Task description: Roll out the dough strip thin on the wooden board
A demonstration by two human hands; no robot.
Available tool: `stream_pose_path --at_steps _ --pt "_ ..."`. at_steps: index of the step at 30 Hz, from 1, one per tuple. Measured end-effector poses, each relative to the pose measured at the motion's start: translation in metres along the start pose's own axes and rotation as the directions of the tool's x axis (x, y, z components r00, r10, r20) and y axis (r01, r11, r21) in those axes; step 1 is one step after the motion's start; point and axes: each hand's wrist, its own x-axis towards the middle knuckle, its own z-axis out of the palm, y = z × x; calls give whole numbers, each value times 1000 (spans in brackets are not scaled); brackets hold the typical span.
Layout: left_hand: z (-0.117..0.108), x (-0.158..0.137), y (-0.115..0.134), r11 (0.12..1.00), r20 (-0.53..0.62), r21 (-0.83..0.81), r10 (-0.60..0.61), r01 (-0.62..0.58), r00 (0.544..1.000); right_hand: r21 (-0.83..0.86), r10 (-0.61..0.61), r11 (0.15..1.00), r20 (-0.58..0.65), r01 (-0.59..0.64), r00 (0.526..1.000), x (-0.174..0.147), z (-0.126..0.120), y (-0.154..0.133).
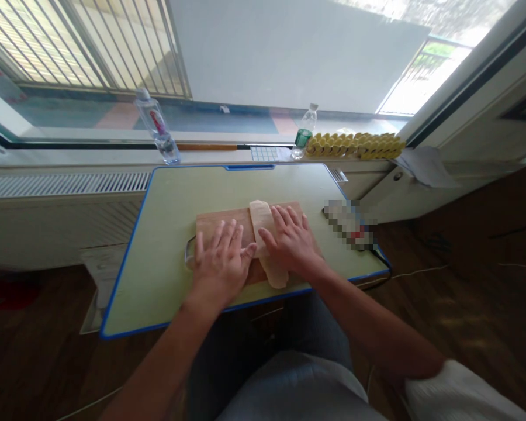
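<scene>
A wooden cutting board [219,217] with a metal handle at its left end lies on a small table. Across it runs a long, pale, flat strip that looks like dough [275,273], its near end reaching the board's front edge. My left hand [221,257] rests palm down on the left part of the board, fingers spread, thumb pointing to the strip and at or touching its edge. Over the strip's right side, my right hand [291,237] lies flat with its fingers stretched forward and its thumb on the strip. What is under both palms is hidden.
The pale green table [153,286] has a blue rim. A blurred-out object [348,222] with a black cord lies on its right side. Along the window sill stand two plastic bottles [158,128], a yellow egg-carton-like row [355,145] and papers [427,165]. A radiator [65,185] is at left.
</scene>
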Motion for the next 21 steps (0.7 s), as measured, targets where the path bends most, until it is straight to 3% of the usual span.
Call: stream_pose_path --at_steps 5,8,11,18,21 --pt "-4 85 -19 998 121 -4 -60 61 991 74 112 990 71 -117 991 82 -3 2" --pt "-5 97 -21 996 177 -5 -85 87 980 74 118 990 81 -124 990 93 -5 1" --pt "-6 68 -12 998 145 16 -59 57 988 51 77 995 88 -81 993 64 -6 0" --pt "-1 -71 12 994 -52 -29 107 -108 993 -23 -81 996 14 81 997 -81 1 1" --pt "1 -90 12 990 -73 -40 130 -133 989 -19 -90 996 2 90 996 -102 3 2"
